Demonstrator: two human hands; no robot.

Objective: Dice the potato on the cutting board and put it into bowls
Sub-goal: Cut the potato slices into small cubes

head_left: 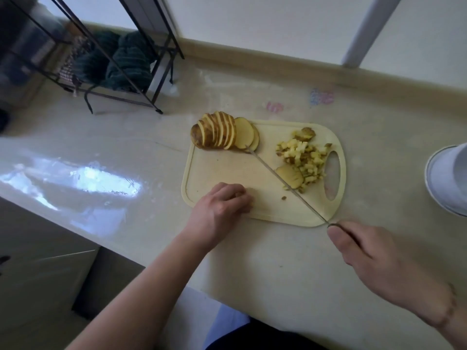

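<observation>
The sliced potato lies fanned at the far left corner of the cutting board, its skin end overhanging the board edge. A pile of diced potato sits at the board's right side, just beside the handle slot, with one flat slice against its near edge. The right hand grips the knife handle, fingers curled round it, off the board's near right corner. The blade runs diagonally across the board; its tip reaches the nearest potato slice. The left hand rests on the board's near left corner, fingers curled under; whether it holds anything cannot be told. A white bowl stands on the countertop right of the board, well apart. A black wire rack holding dark green cloth stands at far left.
</observation>
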